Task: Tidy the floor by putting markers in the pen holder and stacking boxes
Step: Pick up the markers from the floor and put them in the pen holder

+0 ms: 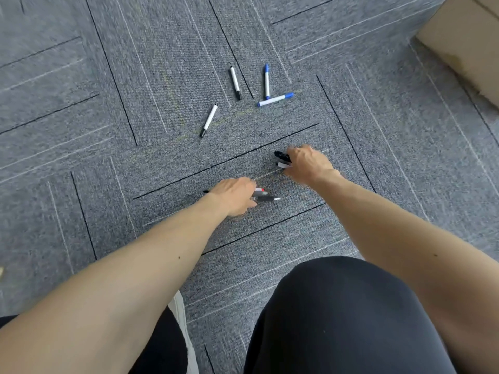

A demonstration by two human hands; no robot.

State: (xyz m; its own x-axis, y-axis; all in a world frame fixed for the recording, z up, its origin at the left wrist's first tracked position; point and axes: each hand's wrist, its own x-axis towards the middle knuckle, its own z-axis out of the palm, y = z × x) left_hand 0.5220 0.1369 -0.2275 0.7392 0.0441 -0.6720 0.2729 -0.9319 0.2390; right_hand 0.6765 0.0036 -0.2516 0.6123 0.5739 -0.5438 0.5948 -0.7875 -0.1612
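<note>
while both bare arms reached out over the grey carpet [108, 109], the left hand [236, 194] was curled round a blurred bundle of markers [263, 196], with red, grey and white ends sticking out past its fingers. the right hand [307, 164] gripped a second clutch of markers [283, 159], a black end and a white end showing beside its fingers; how many it held could not be told. both hands were well apart from the cardboard box [464, 36], the right hand the nearer to it. four loose markers lay flat on the carpet, all well apart from the box. the upright blue marker [266, 81] had its lower end just beside the slanted blue marker [275, 99]. the black-capped marker [235, 82] lay farther from the box, and the lone black marker [209, 120] lay farthest from it.
</note>
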